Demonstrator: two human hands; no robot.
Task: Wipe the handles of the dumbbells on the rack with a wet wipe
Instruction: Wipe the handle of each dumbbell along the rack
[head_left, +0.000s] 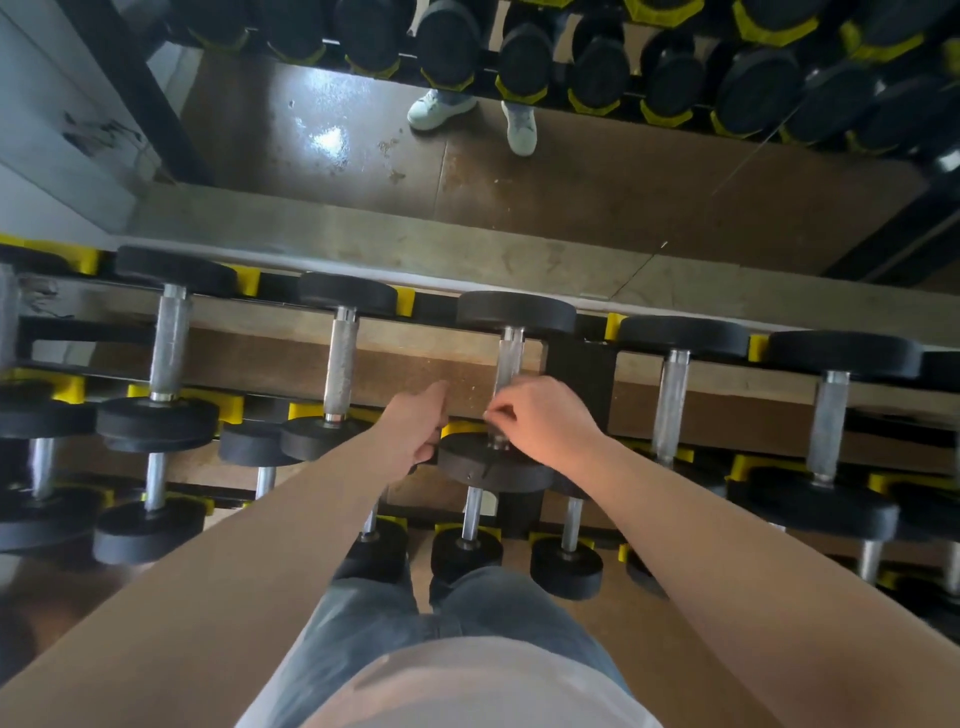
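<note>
From right hand (543, 423) grip, dumbbell handle (510, 358) extends away.

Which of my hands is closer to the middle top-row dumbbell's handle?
Right. The right hand wraps the handle; the left hand sits beside it, at the edge of the near weight.

My R hand (545, 421) on mid dumbbell's handle (510, 358), L hand (415, 431) just left; more dumbbells (340, 358) each side, mirror (519, 182) behind rack (579, 374).

Five dumbbells (340, 358) fully in view along the top row, two hands (545, 421), two white shoes (441, 106) reflected.
</note>
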